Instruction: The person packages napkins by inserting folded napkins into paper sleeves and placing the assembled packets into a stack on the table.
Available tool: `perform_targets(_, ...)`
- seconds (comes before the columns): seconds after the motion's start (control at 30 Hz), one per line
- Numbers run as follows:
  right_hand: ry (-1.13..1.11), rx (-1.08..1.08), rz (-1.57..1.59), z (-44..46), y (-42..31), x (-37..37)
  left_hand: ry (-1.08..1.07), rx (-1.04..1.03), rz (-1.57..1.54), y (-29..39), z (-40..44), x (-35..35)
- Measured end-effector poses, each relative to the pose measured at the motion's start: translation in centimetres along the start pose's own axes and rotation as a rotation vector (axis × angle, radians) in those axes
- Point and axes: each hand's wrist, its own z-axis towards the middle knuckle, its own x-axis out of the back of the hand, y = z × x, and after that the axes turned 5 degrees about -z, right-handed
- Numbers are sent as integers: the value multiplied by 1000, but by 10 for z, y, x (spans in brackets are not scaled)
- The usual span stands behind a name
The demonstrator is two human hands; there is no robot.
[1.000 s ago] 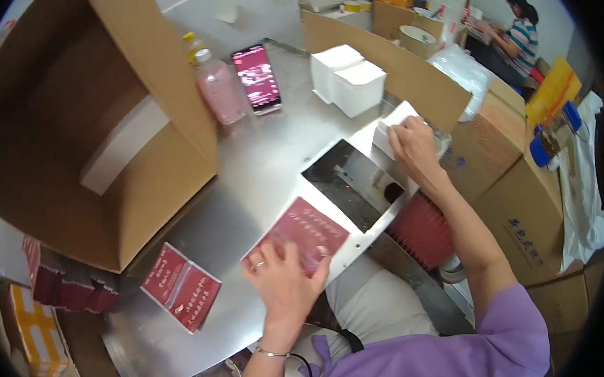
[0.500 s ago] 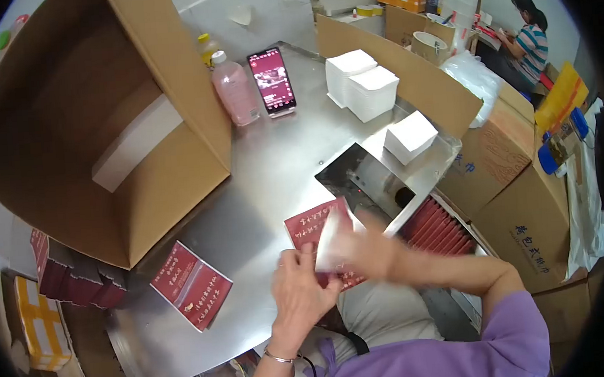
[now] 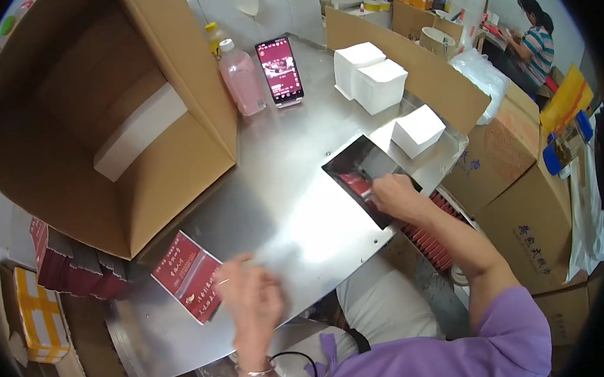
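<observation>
My right hand (image 3: 396, 196) is at the dark rectangular opening (image 3: 364, 155) in the metal table, its fingers closed on a red printed paper packet (image 3: 355, 183) that is partly in the opening. My left hand (image 3: 251, 297), smeared by motion, is over the table at the right edge of another red printed packet (image 3: 185, 275), which lies flat. Whether its fingers touch that packet is unclear. White stacks of folded napkins (image 3: 371, 78) stand at the back right, with a smaller white stack (image 3: 418, 130) beside the opening.
A large open cardboard box (image 3: 173, 155) stands on the left of the metal table (image 3: 286, 210). A pink bottle (image 3: 242, 80) and a lit phone (image 3: 281, 71) are at the back. Red packets (image 3: 76, 264) are piled at far left. Cardboard boxes (image 3: 521, 222) line the right; a person (image 3: 537, 46) sits beyond.
My right hand has moved right to the opening with a red packet. My left hand has left the middle and gone left to the flat packet. The white sheet between my hands is gone from view.
</observation>
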Motion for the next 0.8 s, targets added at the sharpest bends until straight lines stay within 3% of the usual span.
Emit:
perform_targets(0.03,176,41,103,-8,7,4,99,29,122,-19,-5,8)
perform_targets(0.1,761,-4,-4,-20,18,30,202,211,198,-31,-5,35)
perform_targets(0.17,957,-126,-310,-9,43,40,220,260,309,-51,-8,43)
perform_targets(0.2,714,-201,-236,-4,70,18,55,326,431,-67,-17,40)
perform_targets(0.23,764,-205,-233,0,78,9,-100,379,542,-79,-21,37)
perform_targets(0.33,813,-206,-67,5,86,14,-119,320,413,-81,-19,46)
perform_targets(0.37,805,-217,-29,3,81,21,-33,287,394,-77,-15,47)
perform_targets(0.43,783,-209,33,1,81,21,34,297,131,-50,-1,47)
perform_targets(0.53,813,-153,80,-1,94,18,-129,82,56,1,15,-2)
perform_targets(0.6,1005,-146,-5,4,96,9,-207,-80,-273,21,10,-56)
perform_targets(0.63,955,-122,-33,1,87,8,-193,-193,-281,33,10,-74)
perform_targets(0.67,920,-61,205,4,58,5,-194,-198,-260,47,12,-83)
perform_targets(0.73,887,405,153,-24,-22,10,-182,-215,-242,54,18,-76)
perform_targets(0.77,601,579,1,-43,-55,0,-254,-115,-318,39,15,-74)
perform_targets(0.8,424,785,346,-65,-86,12,-291,-140,-264,20,9,-66)
